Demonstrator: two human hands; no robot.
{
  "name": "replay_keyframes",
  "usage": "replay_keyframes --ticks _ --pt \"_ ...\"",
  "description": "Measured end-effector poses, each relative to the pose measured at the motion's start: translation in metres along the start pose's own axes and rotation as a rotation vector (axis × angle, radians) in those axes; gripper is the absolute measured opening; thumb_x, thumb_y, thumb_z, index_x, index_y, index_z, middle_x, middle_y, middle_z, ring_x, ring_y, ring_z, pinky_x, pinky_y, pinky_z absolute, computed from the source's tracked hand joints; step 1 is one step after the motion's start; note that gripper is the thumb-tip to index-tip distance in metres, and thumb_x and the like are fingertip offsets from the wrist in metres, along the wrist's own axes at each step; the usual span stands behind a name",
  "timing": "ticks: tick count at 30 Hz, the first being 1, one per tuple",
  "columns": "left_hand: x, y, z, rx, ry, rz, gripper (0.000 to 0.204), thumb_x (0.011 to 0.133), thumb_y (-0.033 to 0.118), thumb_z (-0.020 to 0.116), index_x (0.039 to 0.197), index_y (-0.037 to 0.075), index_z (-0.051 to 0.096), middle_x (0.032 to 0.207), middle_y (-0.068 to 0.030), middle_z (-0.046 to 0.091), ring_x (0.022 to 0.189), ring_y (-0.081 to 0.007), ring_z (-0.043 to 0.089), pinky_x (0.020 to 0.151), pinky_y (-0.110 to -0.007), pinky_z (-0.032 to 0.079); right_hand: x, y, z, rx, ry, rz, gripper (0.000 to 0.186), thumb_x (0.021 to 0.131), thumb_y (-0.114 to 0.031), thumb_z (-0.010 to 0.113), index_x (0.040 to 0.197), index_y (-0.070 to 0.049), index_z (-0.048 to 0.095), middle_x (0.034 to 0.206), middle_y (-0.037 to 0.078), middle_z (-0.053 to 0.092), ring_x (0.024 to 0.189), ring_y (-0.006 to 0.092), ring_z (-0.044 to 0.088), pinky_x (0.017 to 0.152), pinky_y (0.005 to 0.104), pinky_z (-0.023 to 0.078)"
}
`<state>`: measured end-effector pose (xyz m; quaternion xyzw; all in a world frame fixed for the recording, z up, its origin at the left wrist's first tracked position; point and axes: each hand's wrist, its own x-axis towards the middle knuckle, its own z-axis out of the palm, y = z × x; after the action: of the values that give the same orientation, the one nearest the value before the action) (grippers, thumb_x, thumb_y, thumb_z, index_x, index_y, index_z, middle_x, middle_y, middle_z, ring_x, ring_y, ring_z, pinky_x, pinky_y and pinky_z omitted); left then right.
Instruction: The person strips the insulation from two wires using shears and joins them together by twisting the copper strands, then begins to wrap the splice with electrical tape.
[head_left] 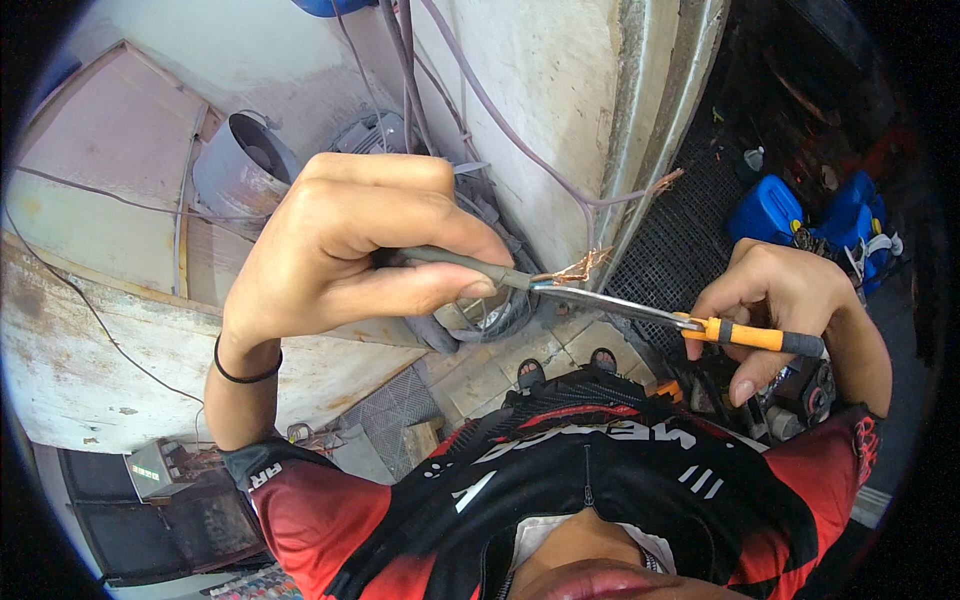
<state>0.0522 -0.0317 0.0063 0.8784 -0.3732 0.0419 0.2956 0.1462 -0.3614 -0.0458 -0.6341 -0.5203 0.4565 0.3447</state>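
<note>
My left hand (355,240) pinches a grey sheathed cable (455,262) between thumb and fingers, its cut end pointing right. Bare, frayed copper strands (585,265) stick out of that end, along with a short bit of blue insulation. In my right hand (795,290) is a pair of scissors (635,310) with yellow-orange and black handles. Their long metal blades reach left to the cable's end, just below the copper, at the blue insulation. Whether the blades are closed on a wire I cannot tell. Part of my right fingers is hidden behind the handles.
Another grey-purple cable (520,150) hangs down beyond my hands, its split end showing bare copper (665,182). Blue jugs (765,212) stand at the right near a dark grating (650,250). A grey cylindrical housing (240,165) and pale panels (100,340) are at the left.
</note>
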Motion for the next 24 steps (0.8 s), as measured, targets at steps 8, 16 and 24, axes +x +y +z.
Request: replay_keyframes --ticks 8,16,24 --pt "0.003 0.001 -0.001 -0.013 -0.004 -0.004 0.016 0.073 0.01 0.076 0.086 0.002 0.073 0.063 -0.0052 0.052 0.053 -0.0167 0.047 0.047 -0.03 0.033 0.0 0.002 0.002 0.056 0.034 -0.058 0.041 0.07 -0.017 0.086 0.098 0.004 0.066 0.056 0.006 0.063 0.046 0.0109 0.062 0.04 0.0227 0.04" --pt "0.004 0.002 0.001 0.017 -0.012 -0.013 0.015 0.072 0.01 0.076 0.086 0.003 0.073 0.063 -0.0048 0.05 0.052 -0.0173 0.047 0.047 -0.031 0.035 -0.001 -0.005 -0.004 -0.009 0.012 0.046 0.042 0.07 -0.019 0.086 0.098 0.003 0.066 0.058 0.006 0.064 0.049 0.0125 0.064 0.041 0.0228 0.043" --pt "0.005 0.0 0.003 0.063 -0.007 0.001 0.023 0.07 0.015 0.079 0.088 0.002 0.075 0.06 -0.0038 0.051 0.052 -0.0143 0.047 0.046 -0.03 0.031 -0.002 -0.01 -0.015 -0.119 -0.051 0.128 0.045 0.068 -0.024 0.088 0.098 0.001 0.066 0.061 0.006 0.066 0.052 0.0147 0.066 0.045 0.024 0.047"
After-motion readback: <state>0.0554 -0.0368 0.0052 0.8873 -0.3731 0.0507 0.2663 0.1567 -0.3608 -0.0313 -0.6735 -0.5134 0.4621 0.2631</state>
